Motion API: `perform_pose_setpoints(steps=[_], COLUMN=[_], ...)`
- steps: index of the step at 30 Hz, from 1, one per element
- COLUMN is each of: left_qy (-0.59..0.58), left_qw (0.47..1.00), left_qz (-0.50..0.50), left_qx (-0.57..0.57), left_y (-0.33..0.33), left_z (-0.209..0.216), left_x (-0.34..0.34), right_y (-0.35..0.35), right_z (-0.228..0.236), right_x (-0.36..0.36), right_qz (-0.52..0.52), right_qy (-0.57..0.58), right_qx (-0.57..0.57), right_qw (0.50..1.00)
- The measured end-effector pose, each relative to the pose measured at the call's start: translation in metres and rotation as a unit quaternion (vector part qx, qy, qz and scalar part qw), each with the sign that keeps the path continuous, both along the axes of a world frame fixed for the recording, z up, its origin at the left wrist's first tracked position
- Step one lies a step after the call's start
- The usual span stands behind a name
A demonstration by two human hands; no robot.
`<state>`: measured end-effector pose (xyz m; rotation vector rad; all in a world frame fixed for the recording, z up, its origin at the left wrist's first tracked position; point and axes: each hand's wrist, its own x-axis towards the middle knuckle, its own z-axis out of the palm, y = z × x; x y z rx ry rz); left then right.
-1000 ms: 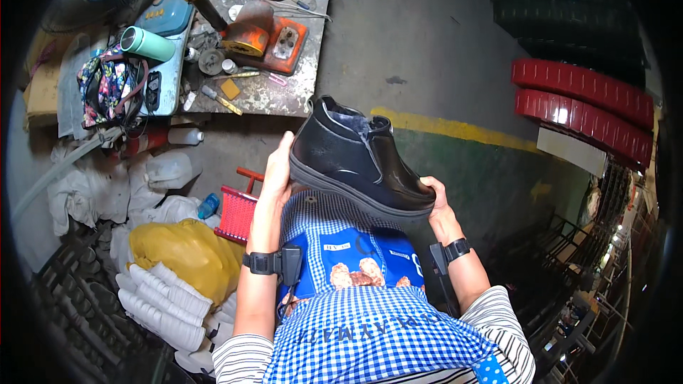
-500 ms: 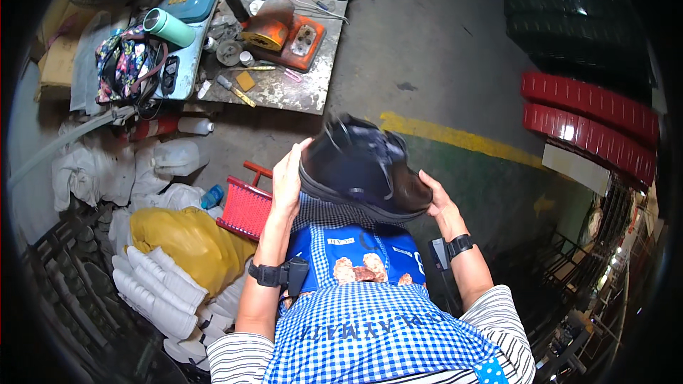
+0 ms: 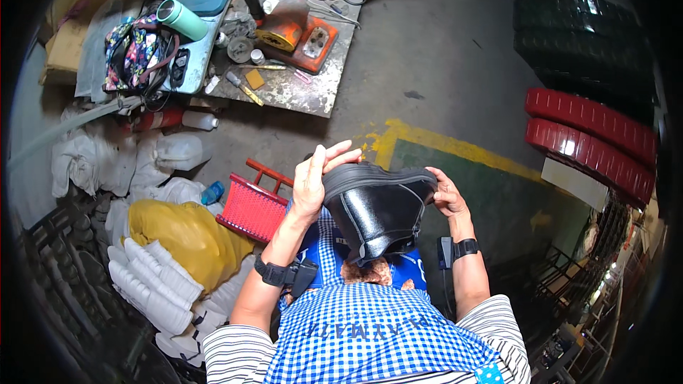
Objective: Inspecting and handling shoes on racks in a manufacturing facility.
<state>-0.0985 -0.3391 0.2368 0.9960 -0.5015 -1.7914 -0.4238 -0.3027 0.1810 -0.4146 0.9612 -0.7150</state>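
Note:
Between my two hands, in front of my apron, is a black leather shoe [image 3: 373, 217] with pale stitching. Its dark sole faces away from me and its collar hangs down toward the apron. My left hand [image 3: 309, 186] bears against the shoe's left end, its fingers reaching along the far side of the sole; part of its grip is hidden. Closed around the right end of the shoe is my right hand [image 3: 449, 197]. Each wrist wears a black strap with a small device.
Ahead left stands a worn worktable [image 3: 306, 92] with an orange-based machine [image 3: 306, 39], a mint flask [image 3: 181, 20] and small tools. A red woven chair [image 3: 256, 206] and a yellow sack [image 3: 188, 242] are at my left. Red glossy stacked pieces [image 3: 590, 139] sit at the right.
The shoe has been turned over, from sole facing me to sole facing away and collar down. My left hand has shifted right, and its fingers have spread over the sole's far side.

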Motion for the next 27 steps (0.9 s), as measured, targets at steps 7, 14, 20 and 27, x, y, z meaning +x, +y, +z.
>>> perform_pose_setpoints(steps=[7, 14, 20, 27], left_qy=[-0.068, -0.055, -0.076, -0.255], left_qw=[0.995, 0.954, 0.963, 0.964], left_qz=[-0.066, -0.278, -0.241, -0.020], left_qx=[-0.020, 0.099, 0.091, 0.079], left_y=[-0.018, -0.037, -0.029, -0.023], left_z=[-0.008, -0.004, -0.023, -0.043], left_x=[-0.014, -0.048, -0.092, -0.156], right_y=[0.006, 0.008, -0.004, -0.055], right_z=[0.013, 0.006, -0.014, 0.055], right_x=[-0.010, -0.056, -0.083, -0.060], right_qz=[-0.035, -0.061, -0.179, -0.079], right_qy=[0.015, 0.026, 0.236, 0.338], right_qx=[-0.005, 0.017, -0.072, -0.347], right_qw=[0.999, 0.998, 0.952, 0.871])
